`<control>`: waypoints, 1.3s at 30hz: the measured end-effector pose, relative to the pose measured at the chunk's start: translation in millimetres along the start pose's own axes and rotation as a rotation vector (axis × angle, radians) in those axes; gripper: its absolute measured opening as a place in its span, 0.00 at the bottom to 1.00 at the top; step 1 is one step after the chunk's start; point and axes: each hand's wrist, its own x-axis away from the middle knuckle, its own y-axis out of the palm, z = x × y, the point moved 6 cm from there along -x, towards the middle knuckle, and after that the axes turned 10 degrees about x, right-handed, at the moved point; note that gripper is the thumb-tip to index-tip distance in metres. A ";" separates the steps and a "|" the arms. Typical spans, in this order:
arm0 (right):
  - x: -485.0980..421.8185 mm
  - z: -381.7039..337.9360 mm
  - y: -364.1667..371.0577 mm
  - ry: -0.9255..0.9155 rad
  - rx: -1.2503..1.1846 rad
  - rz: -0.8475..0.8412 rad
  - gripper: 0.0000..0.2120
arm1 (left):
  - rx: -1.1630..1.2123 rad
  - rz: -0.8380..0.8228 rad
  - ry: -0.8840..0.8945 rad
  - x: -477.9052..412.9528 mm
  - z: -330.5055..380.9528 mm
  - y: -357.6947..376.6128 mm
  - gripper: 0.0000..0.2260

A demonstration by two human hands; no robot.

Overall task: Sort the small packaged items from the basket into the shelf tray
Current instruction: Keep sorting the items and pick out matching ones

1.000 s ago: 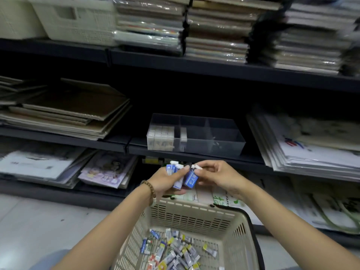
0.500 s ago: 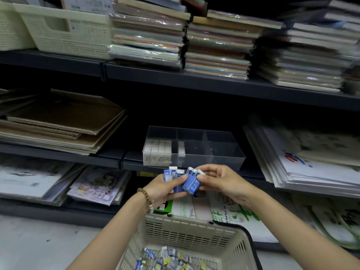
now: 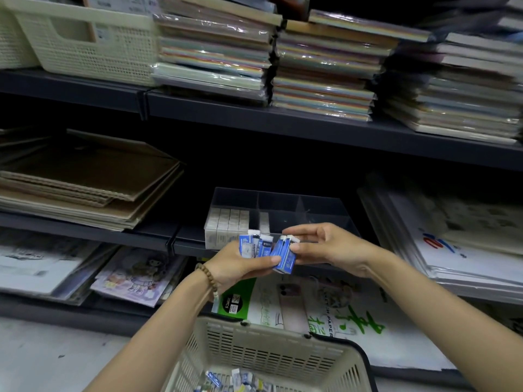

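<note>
- Step in hand, as I judge it: squaring a bundle of blue packets [image 3: 256, 246] before loading them into the shelf tray [image 3: 311, 206].
- Left hand [image 3: 237, 268]: fingers curled round the bundle from below, thumb across the front. The packets stand upright, white ends up.
- Right hand [image 3: 331, 246]: thumb and fingertips pinch the rightmost packet [image 3: 284, 254], which tilts off the row; the other fingers are loosely spread.
- The bundle sits just in front of the tray and above the basket [image 3: 254, 349].
- To do it well: align labels one way, keep the left thumb pressed so nothing slips, and load upright in rows.
- Tray: its left compartment holds a row of white boxes [image 3: 226, 224] and the next has one pale item. I make out no packets further right.
- Basket: loose small packets [image 3: 235, 381] on its floor, so much sorting is left.
</note>
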 end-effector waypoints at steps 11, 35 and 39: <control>-58.6 -31.0 -60.8 -0.152 0.523 0.307 0.11 | 0.223 0.371 0.151 -14.2 9.8 -55.7 0.11; -126.5 44.9 -36.1 0.360 0.373 0.158 0.25 | 0.212 0.334 0.119 -8.7 6.5 -55.9 0.20; -127.4 45.2 -37.4 0.333 0.312 0.242 0.26 | 0.239 0.270 0.051 -10.0 1.1 -54.0 0.14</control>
